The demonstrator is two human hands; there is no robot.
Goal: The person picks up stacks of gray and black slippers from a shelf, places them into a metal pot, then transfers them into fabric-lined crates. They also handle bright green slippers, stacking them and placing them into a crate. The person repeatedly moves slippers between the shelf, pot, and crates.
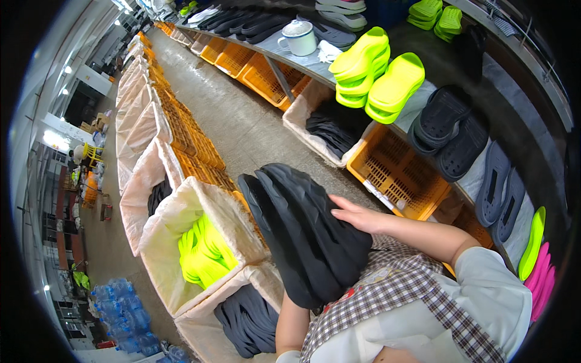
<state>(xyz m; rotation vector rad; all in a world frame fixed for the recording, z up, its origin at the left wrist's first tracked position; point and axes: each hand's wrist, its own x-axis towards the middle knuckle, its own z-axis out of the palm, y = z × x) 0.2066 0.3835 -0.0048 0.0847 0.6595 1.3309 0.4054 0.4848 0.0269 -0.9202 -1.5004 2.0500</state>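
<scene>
A thick stack of black foam shoe soles (302, 236) is held on edge in front of my checked apron (387, 290). My right hand (357, 215) presses against its right side, with the thumb and fingers laid along the outer sole. On the other side, my left forearm (293, 323) runs up behind the lower end of the stack, bearing it from below; that hand's fingers are hidden. Just left of the stack are cloth-lined baskets, one with neon yellow pieces (206, 251) and one with dark grey pieces (248, 317).
A row of lined orange baskets (187, 145) stretches away at left. The worktable at right carries neon clogs (396, 88), black clogs (454, 133), grey soles (499, 193) and a white mug (298, 39). An orange crate (396, 172) stands below. Water bottles (124, 314) stand lower left.
</scene>
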